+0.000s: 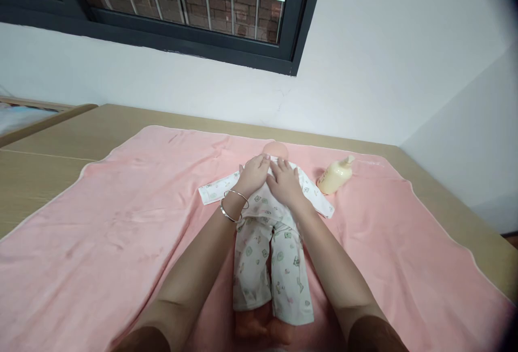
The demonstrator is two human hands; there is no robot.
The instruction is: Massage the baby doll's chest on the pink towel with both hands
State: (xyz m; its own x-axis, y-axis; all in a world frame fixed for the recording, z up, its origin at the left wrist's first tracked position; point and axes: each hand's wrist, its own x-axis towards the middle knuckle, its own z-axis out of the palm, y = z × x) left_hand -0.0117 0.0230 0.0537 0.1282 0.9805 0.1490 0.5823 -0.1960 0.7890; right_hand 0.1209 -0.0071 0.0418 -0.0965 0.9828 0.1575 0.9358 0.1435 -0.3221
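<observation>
A baby doll (263, 209) in a white printed top and trousers lies on a pink blanket (121, 206), its head away from me and its bare feet toward me. On the chest of the doll, to the left, rests my left hand (254, 171), with two bracelets at the wrist. My right hand (286, 180) lies flat beside it on the same top, fingers stretched out and slightly spread. Both hands are palm down and nearly touch near the collar. The doll's sleeves reach out to either side, and its face is mostly hidden.
A cream pump bottle (335, 175) leans on the blanket right of the doll. The blanket covers a wooden table (81, 130) against a white wall (356, 71). Above is a dark-framed window (182, 33) with bars. Another wooden-edged surface (52, 120) stands at the far left.
</observation>
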